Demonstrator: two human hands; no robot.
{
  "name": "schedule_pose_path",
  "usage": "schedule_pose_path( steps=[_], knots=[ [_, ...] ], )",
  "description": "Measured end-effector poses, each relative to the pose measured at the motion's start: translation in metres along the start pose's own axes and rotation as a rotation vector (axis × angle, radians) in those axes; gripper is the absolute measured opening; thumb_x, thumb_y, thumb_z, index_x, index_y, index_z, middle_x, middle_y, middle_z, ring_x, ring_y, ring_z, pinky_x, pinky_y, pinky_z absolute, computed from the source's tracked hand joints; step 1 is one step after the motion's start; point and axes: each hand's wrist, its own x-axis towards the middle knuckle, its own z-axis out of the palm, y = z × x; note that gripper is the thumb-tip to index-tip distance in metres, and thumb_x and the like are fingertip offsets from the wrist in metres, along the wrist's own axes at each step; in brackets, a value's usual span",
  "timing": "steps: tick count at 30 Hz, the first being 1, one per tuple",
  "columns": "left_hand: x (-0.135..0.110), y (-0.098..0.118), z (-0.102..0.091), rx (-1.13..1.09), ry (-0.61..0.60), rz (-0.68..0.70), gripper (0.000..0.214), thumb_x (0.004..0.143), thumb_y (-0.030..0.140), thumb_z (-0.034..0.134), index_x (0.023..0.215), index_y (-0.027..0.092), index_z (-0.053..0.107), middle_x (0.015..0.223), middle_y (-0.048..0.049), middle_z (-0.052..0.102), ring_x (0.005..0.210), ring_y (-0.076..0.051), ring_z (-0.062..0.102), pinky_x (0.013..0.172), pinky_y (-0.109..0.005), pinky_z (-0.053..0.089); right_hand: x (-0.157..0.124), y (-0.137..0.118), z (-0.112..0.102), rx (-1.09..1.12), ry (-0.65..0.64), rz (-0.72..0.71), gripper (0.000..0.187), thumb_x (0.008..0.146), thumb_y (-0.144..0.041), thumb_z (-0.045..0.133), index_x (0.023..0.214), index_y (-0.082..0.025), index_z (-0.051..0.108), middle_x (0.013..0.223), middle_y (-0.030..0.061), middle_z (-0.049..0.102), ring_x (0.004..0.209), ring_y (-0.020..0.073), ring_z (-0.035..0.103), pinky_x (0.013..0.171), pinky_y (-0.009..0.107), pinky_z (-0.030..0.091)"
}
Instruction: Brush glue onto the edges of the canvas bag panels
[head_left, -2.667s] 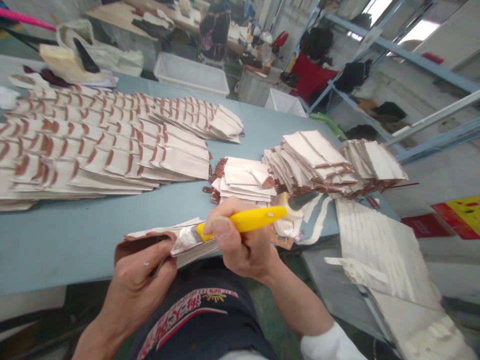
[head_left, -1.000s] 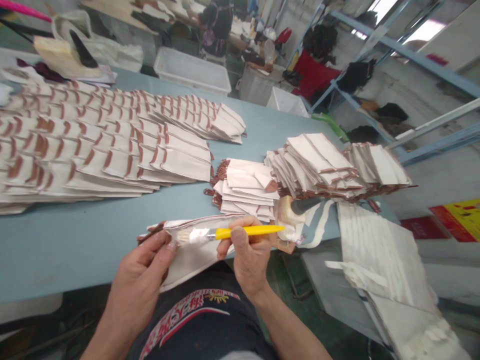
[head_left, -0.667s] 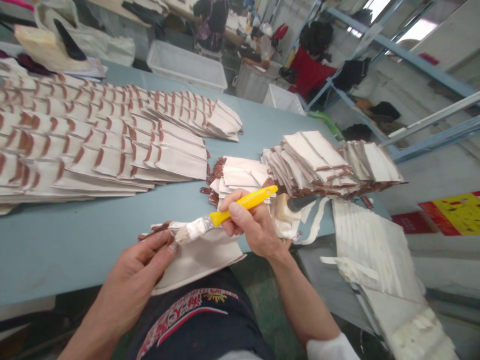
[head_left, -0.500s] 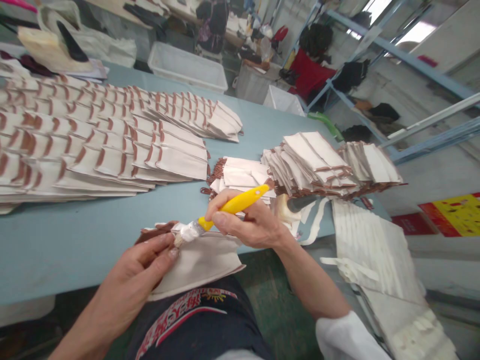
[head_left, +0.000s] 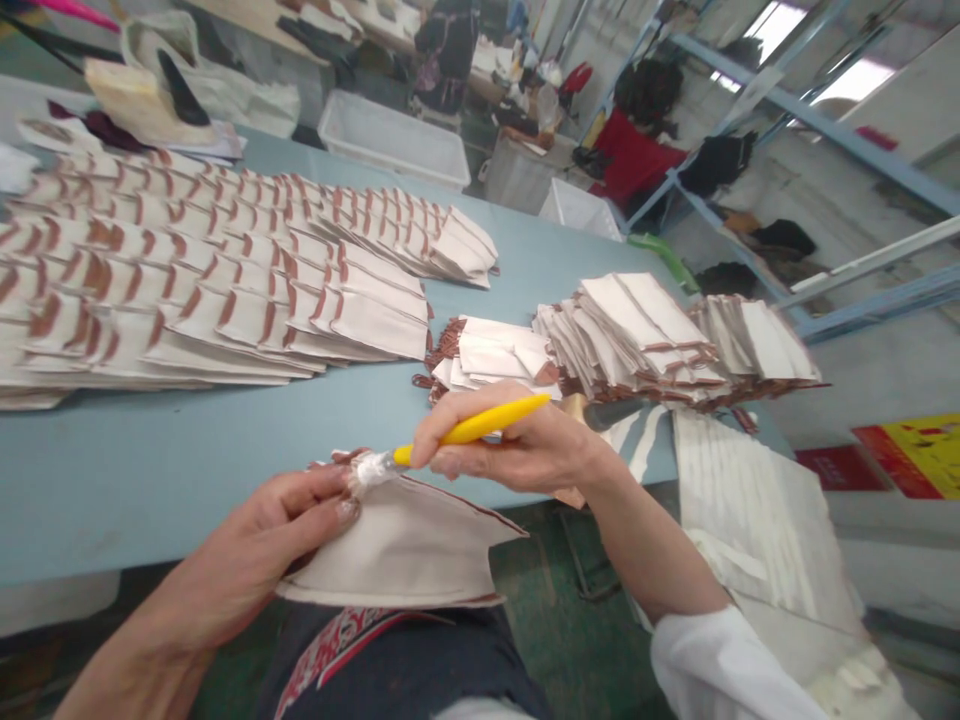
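Note:
My left hand pinches the upper left corner of a cream fabric piece with brown edges, held over the front edge of the table. In my right hand is a yellow-handled paintbrush, gripped between thumb and fingers. White paste coats its bristles, which touch the piece's corner right beside my left fingertips. The piece hangs tilted above my dark apron. Beyond my right hand lies a small stack of cream pieces with brown ends.
Overlapping rows of similar pieces cover the left of the blue table. More stacks stand at the right. White strips hang off the right end. A white bin stands behind the table, and blue shelving rises at right.
The fabric piece has swung so its right end sits lower and farther right. The brush handle has turned flatter, its bristles still at the corner. The whole view has shifted slightly.

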Motion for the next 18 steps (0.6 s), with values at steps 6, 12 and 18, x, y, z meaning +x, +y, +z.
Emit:
schedule_pose_path(
  steps=[6,12,18],
  knots=[
    [-0.001,-0.006,-0.005,-0.010,0.059,0.042,0.055,0.062,0.056,0.114,0.093,0.020,0.086,0.081,0.0005,0.086,0.068,-0.018,0.079,0.060,-0.022,0.061,-0.004,0.013,0.009,-0.068,0.371,-0.070,0.017,0.117,-0.039,0.070,0.115,-0.025,0.079,0.085,-0.0022,0.078,0.066,0.0112,0.068,0.063,0.022,0.060],
    [0.006,0.002,0.005,-0.078,0.037,0.068,0.050,0.052,0.049,0.116,0.078,0.021,0.084,0.058,0.0043,0.070,0.058,-0.017,0.070,0.053,-0.023,0.055,-0.028,0.047,0.073,-0.601,0.544,0.154,0.021,0.119,-0.030,0.057,0.122,-0.022,0.076,0.107,0.0082,0.088,0.087,0.0181,0.083,0.082,0.028,0.064],
    [0.010,0.000,-0.007,0.196,0.001,0.206,0.058,0.073,0.075,0.099,0.094,0.022,0.093,0.059,0.0003,0.071,0.053,-0.018,0.063,0.057,-0.031,0.064,-0.025,0.076,0.083,-0.743,0.854,0.128,0.026,0.119,-0.028,0.049,0.110,-0.022,0.073,0.094,0.0063,0.085,0.075,0.0184,0.078,0.072,0.028,0.058]
  ],
)
